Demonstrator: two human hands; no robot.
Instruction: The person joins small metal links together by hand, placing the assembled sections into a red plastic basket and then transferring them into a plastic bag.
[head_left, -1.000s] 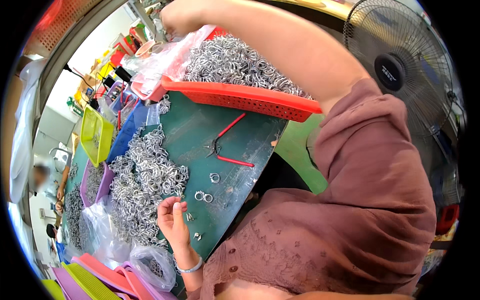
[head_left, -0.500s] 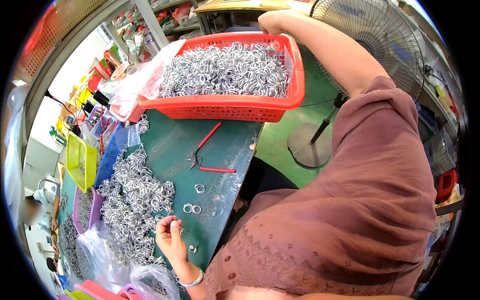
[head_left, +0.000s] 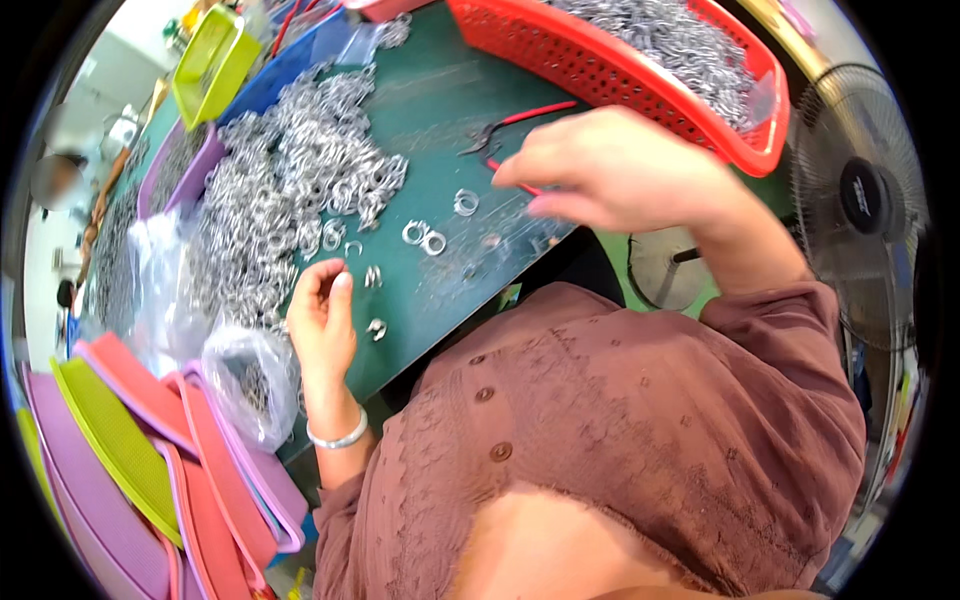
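Note:
My left hand, with a silver bracelet on the wrist, is closed at the front edge of a heap of grey metal rings. Its fingers curl toward the thumb, and whatever lies between them is hidden. Slightly blurred, my right hand hovers over the table's right side, thumb and fingers apart and nothing visible in them. Just beyond its fingertips lie pliers with red handles, one handle partly covered by the hand. Between my hands, a joined pair of rings and another ring piece rest on the green tabletop.
A red perforated basket full of rings stands at the far right, near a standing fan. Yellow-green, blue and purple bins line the left. Stacked coloured trays and a plastic bag sit lower left.
My right hand has come from the red basket's far rim down to above the pliers. The view has shifted, bringing the stacked trays in. My left hand stays closed by the heap.

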